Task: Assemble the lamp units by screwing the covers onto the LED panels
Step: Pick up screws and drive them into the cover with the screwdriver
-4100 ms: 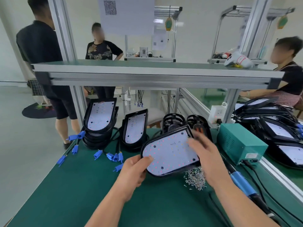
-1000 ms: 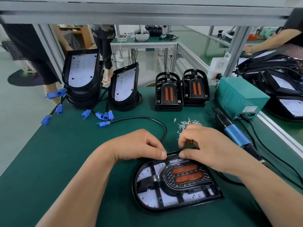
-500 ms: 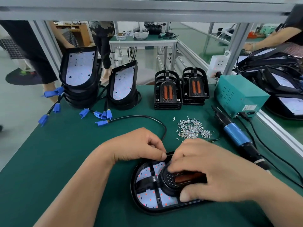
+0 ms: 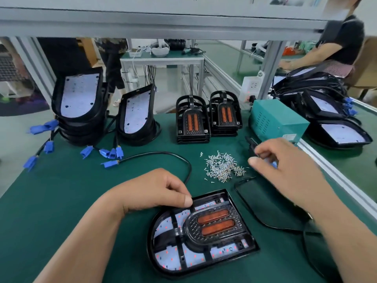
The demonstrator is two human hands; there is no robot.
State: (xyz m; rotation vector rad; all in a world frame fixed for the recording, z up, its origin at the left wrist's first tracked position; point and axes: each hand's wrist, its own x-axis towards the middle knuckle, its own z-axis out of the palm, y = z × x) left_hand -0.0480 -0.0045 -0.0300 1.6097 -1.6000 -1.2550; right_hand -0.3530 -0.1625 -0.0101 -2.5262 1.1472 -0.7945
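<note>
**benchrat:** Which step was being worked here?

**lampfan:** Going from the fingers out: the thumb and curled fingers of the left hand seemed to be pinched on the far-left rim of the LED panel. So the panel was being pinned to the green mat, near centre. The right hand was curled over the blue-handled electric screwdriver, just right of the screws. Whether the driver was actually gripped couldn't be told, too blurry. The cover was seated on the panel, and no driven screw could be made out. It was judged as cover placed, fastening not begun.

**benchrat:** And what was needed next?

**lampfan:** Probably the driver lifted, a screw picked from the pile, and a corner hole lined up while the panel was held down.

Containers, fwiw: no bin or tray was spotted. The screws were left loose on the mat, just beyond the panel. Only the panel's black housing counted as a shell, with the white LED board and the cover set inside its rim. Spare covers were stacked far centre, spare panels far left.
</note>
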